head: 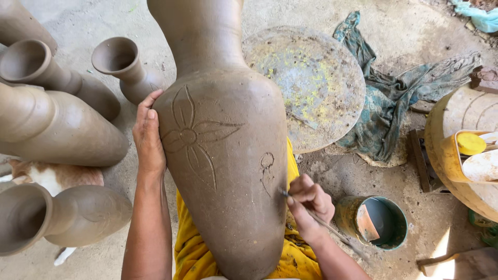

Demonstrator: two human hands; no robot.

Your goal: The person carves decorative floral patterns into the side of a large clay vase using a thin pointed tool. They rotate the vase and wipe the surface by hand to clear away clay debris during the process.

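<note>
A large unfired brown clay vase [228,155] lies across my lap, neck pointing away. A flower with several petals [192,136] is carved into its shoulder, and a small carved outline [266,165] sits to the right of it. My left hand [148,137] rests flat against the vase's left side, steadying it. My right hand [310,206] pinches a thin carving stick [332,231] whose tip touches the vase's right flank, just below the small outline.
Several other clay vases [57,129] lie and stand at the left, one [127,67] upright. A round clay-caked disc [308,83] and a teal rag [389,98] lie beyond. A small bucket [376,223] stands at my right, a yellow drum [456,150] beyond it.
</note>
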